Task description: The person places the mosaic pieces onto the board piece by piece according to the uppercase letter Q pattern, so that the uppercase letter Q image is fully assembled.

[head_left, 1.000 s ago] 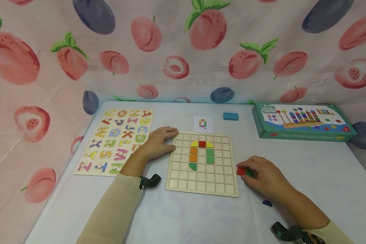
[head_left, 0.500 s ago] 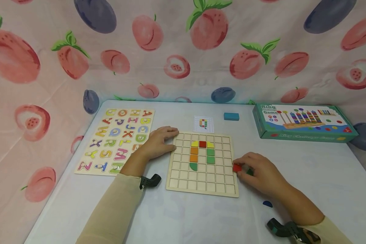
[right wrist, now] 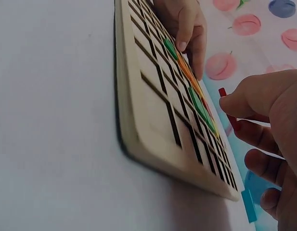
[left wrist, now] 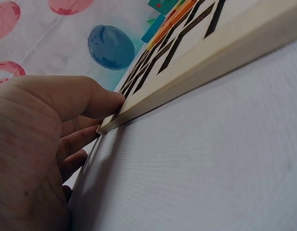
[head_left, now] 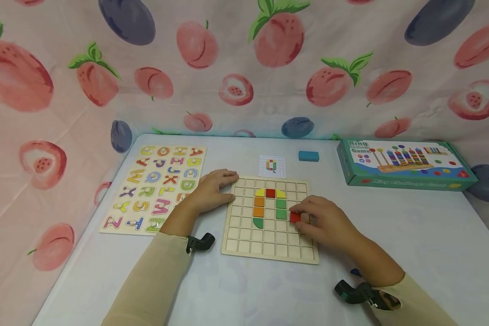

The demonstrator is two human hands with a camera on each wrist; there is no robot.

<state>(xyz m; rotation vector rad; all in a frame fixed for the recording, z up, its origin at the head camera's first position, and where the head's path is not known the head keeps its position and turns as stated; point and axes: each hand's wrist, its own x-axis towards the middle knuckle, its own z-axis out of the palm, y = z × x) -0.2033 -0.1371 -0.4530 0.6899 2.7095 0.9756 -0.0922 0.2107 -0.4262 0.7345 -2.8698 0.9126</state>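
A square wooden grid board [head_left: 244,246] lies mid-table, bearing a partial ring of yellow, red, orange and green tiles. At its upper left, my left hand [head_left: 213,190] touches the edge and corner with fingers extended; the left wrist view has the thumb [left wrist: 107,103] on the frame. Over the board's right part, my right hand [head_left: 330,222] pinches a red square tile [head_left: 295,217] between thumb and fingers. In the right wrist view this red tile [right wrist: 228,109] is seen edge-on, above the board surface. Behind the board lies a pattern card [head_left: 271,166] with a similar coloured figure.
An alphabet puzzle board [head_left: 146,190] lies at left, partly beneath the left forearm. A blue block [head_left: 308,156] sits behind the board, and a green ring-game box [head_left: 407,163] at back right. A dark blue half-round piece [head_left: 355,272] lies by the right wrist.
My right hand has moved left and away from me, carrying the red tile from beside the board to over it. The green piece seen by that hand is now hidden. The left hand stays put.
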